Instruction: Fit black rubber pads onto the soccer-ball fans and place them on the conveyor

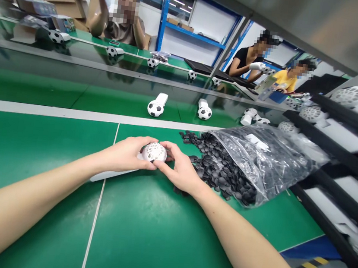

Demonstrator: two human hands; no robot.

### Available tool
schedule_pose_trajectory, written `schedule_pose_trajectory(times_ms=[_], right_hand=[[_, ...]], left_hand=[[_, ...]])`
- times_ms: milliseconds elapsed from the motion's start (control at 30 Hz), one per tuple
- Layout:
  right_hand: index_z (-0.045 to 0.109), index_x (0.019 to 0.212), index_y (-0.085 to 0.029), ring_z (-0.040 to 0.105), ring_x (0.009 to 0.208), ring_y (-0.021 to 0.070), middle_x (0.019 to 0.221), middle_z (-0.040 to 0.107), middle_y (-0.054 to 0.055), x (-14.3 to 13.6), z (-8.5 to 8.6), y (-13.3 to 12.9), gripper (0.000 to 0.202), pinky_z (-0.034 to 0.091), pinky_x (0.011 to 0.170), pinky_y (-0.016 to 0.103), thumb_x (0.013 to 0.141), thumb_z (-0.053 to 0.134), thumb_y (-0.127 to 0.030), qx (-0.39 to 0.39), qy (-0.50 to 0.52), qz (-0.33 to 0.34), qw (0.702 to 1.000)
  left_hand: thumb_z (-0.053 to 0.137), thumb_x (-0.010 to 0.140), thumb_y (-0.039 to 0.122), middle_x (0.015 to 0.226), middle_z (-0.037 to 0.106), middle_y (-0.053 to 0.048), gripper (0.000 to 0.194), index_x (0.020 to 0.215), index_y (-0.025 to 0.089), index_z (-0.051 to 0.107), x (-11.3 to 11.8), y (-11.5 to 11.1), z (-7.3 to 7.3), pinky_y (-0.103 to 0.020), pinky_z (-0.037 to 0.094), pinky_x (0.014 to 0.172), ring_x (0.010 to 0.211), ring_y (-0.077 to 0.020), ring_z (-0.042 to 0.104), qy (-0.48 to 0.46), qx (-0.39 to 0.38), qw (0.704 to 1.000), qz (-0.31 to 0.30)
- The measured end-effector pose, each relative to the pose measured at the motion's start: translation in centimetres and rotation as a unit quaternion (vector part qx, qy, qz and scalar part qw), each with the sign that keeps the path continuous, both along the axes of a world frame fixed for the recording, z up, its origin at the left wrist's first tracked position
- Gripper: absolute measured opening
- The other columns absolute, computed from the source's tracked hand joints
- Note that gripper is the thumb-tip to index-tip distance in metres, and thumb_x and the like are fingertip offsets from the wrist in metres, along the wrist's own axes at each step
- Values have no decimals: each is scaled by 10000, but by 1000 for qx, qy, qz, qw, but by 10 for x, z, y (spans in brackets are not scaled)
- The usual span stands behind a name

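A white round lattice housing point(156, 152), with a long white handle point(113, 174) reaching to the left, is held just over the green table point(140, 233). My left hand point(131, 152) closes round its left side, thumb at the front. On the other side, the bent fingers and thumb of my right hand point(179, 169) press against the rim; whether they pinch a small piece cannot be made out. Small black pieces point(216, 173) lie heaped right of my hands, spilling from a clear plastic bag point(270, 162).
White units with black-patched football heads point(155, 108) lie on the belt point(105, 99) beyond a pale rail. Black trays point(343, 145) of lattice-headed units rise at the right. Across the line, several people work at a further bench with cardboard boxes point(61, 0).
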State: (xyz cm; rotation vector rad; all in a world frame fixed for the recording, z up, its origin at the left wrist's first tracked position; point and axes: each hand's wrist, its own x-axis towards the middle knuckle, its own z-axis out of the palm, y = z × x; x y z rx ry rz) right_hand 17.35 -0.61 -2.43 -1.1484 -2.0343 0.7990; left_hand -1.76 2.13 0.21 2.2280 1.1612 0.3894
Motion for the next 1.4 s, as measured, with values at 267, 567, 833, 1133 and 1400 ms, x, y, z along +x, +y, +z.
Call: schedule_pose_trajectory(times_ms=[267,567,833,1133,1400], right_hand=[[486,1121,-198,574,977,149,1102,593,45,7,7,6,339,475,825,282,796,562,-257,-15,22,14,1000],[637,705,-197,570,624,124,678,633,-8,61,28,30,50,420,601,235,720,627,-243,-31,-234,-174,956],[625,737,-198,582,659,130,719,652,0,53,17,31,60,405,584,225,699,657,-165,-56,-269,-156,949],[644,828,-202,590,764,107,830,664,-16,33,33,10,90,439,715,222,797,565,-171,28,-83,20,996],[664,787,-197,568,804,121,802,622,6,15,25,2,82,440,785,258,785,599,-148,82,-32,61,994]], left_hand=[[591,690,493,1109,611,-41,548,1163,231,500,7,-3,0,-309,440,785,949,-236,581,12,27,999,15],[530,675,264,1258,530,-22,623,1285,268,406,-1,4,-2,-348,414,884,1105,-257,505,126,104,986,-17],[390,689,35,1174,577,-3,649,1274,312,431,0,3,-5,-389,362,877,1088,-246,455,108,177,977,-55],[347,722,24,1120,584,-34,621,1261,313,455,1,4,-14,-461,291,961,1080,-228,457,83,197,977,-20],[636,618,514,1196,538,-110,765,1292,220,425,3,1,-8,-504,249,991,1185,-329,369,85,131,988,-20]])
